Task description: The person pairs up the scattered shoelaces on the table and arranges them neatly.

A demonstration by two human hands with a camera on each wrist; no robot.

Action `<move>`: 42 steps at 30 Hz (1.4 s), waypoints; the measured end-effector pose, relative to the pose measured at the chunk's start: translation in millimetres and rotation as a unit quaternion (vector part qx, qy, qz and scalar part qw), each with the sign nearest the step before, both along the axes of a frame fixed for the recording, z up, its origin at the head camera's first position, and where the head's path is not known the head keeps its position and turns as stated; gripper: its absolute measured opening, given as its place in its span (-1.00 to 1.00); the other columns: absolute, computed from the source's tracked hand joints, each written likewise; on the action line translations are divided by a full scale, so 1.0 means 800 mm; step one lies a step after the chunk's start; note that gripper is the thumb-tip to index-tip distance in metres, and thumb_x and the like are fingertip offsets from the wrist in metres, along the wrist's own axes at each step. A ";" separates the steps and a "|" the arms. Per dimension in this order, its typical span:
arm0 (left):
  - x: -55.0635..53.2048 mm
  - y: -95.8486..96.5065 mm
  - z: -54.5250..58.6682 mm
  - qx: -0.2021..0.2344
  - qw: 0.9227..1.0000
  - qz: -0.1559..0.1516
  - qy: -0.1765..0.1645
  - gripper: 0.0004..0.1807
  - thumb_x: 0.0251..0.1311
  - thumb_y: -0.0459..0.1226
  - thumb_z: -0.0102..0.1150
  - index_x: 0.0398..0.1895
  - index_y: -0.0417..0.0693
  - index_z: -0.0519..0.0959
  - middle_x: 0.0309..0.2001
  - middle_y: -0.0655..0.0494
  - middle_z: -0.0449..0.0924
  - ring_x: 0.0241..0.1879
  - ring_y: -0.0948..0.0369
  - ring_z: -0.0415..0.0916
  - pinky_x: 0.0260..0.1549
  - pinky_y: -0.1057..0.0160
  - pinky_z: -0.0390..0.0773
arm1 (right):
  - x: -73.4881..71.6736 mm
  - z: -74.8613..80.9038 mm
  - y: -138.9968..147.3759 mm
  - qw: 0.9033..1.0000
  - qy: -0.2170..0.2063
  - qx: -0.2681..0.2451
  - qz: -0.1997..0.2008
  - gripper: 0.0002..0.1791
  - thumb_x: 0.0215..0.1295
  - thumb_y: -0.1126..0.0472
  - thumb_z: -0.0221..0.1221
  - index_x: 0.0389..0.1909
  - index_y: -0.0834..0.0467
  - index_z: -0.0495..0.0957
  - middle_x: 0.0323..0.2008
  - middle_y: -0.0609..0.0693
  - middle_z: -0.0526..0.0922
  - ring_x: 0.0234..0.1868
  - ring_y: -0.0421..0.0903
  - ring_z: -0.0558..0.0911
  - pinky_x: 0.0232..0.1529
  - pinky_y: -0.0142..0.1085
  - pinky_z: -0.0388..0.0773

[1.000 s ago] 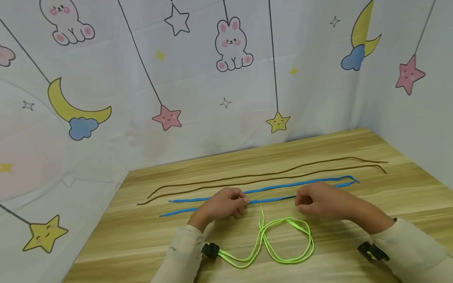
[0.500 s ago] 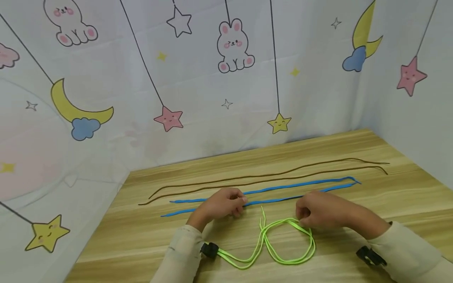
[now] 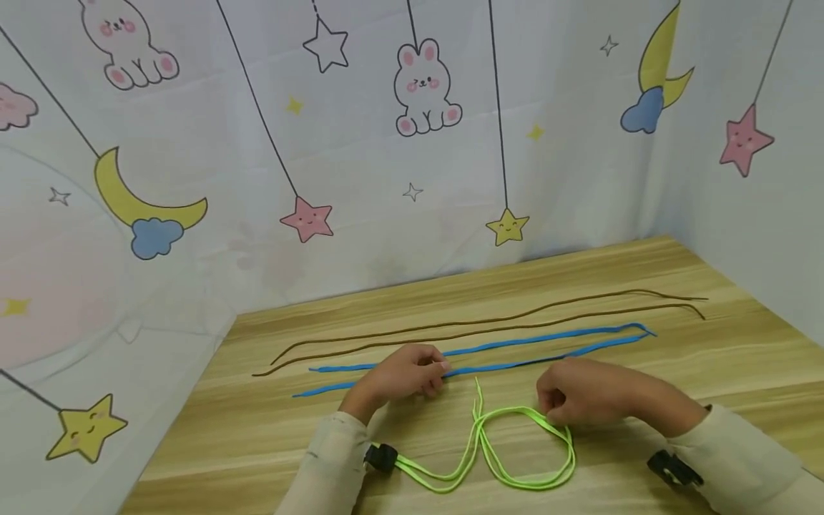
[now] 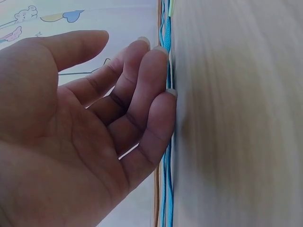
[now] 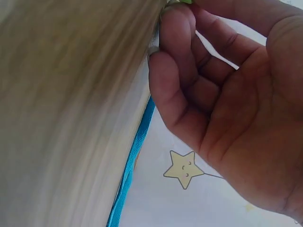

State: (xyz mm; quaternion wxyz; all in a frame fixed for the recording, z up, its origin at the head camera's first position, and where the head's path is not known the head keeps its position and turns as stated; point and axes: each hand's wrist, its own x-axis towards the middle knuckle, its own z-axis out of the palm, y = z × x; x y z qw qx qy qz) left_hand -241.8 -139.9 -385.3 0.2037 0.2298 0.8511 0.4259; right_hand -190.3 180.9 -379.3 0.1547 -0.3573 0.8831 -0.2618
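Observation:
A lime-green shoelace [image 3: 478,422] lies doubled on the table, with a round loop on its right and two free ends pointing away. My right hand [image 3: 595,392] pinches the loop's upper right side between thumb and fingertips; a bit of green [image 5: 185,1] shows at those tips in the right wrist view. Beside the nearer blue shoelace [image 3: 489,368], my left hand [image 3: 408,372] rests with loosely bent fingers. Its thumb stands apart and nothing is held, as the left wrist view shows. The farther blue shoelace [image 3: 547,336] runs behind both hands.
Two thin brown shoelaces, a farther one [image 3: 450,324] and a nearer one [image 3: 412,338], stretch across the wood-grain table [image 3: 212,422] beyond the blue pair. A white curtain [image 3: 367,157] printed with rabbits, moons and stars closes off the back and sides.
My right hand has come down from beside the nearer blue shoelace onto the green loop and pinched it. The loop's upper right strands have shifted slightly. My left hand has stayed put.

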 end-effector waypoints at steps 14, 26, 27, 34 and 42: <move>-0.001 -0.002 -0.005 -0.003 1.000 -0.004 0.003 -0.72 0.51 -0.11 0.04 -0.12 -0.12 0.63 -0.29 0.03 0.65 -0.31 0.10 0.62 -0.29 0.15 0.59 | 0.012 0.037 0.026 0.999 -0.019 0.014 0.022 -0.76 0.20 0.36 0.16 -0.49 -0.08 0.47 -0.57 -0.29 0.40 -0.55 -0.35 0.34 -0.50 -0.40 0.31; 0.000 -0.003 -0.005 -0.004 1.000 -0.007 0.002 -0.71 0.51 -0.10 0.04 -0.11 -0.12 0.62 -0.29 0.02 0.65 -0.29 0.10 0.61 -0.27 0.13 0.59 | 0.019 0.066 0.050 0.997 0.002 -0.079 0.014 -0.76 0.31 0.41 0.13 -0.34 -0.05 0.50 -0.52 -0.25 0.43 -0.52 -0.33 0.40 -0.51 -0.36 0.41; 0.000 -0.003 -0.005 -0.003 1.000 -0.007 0.002 -0.71 0.51 -0.09 0.05 -0.11 -0.12 0.62 -0.29 0.02 0.65 -0.29 0.10 0.61 -0.27 0.13 0.59 | 0.020 0.068 0.050 0.996 0.007 -0.088 0.009 -0.77 0.32 0.40 0.14 -0.32 -0.05 0.50 -0.52 -0.24 0.44 -0.52 -0.32 0.40 -0.51 -0.35 0.42; 0.002 -0.001 -0.002 0.007 1.000 -0.015 0.002 -0.68 0.49 -0.05 0.06 -0.11 -0.12 0.62 -0.28 0.00 0.65 -0.28 0.09 0.62 -0.25 0.11 0.60 | 0.025 0.082 0.048 0.989 -0.007 -0.144 -0.010 -0.82 0.45 0.33 0.12 -0.28 -0.04 0.52 -0.47 -0.11 0.52 -0.53 -0.24 0.42 -0.50 -0.29 0.47; 0.007 0.012 0.006 0.023 0.999 -0.042 0.022 -0.65 0.48 -0.06 0.06 -0.16 -0.17 0.63 -0.34 0.04 0.61 -0.36 0.15 0.50 -0.30 0.19 0.52 | 0.029 0.086 0.047 0.969 0.017 -0.247 0.016 -0.83 0.46 0.42 0.10 -0.19 0.07 0.53 -0.38 -0.01 0.62 -0.39 -0.09 0.58 -0.37 -0.25 0.56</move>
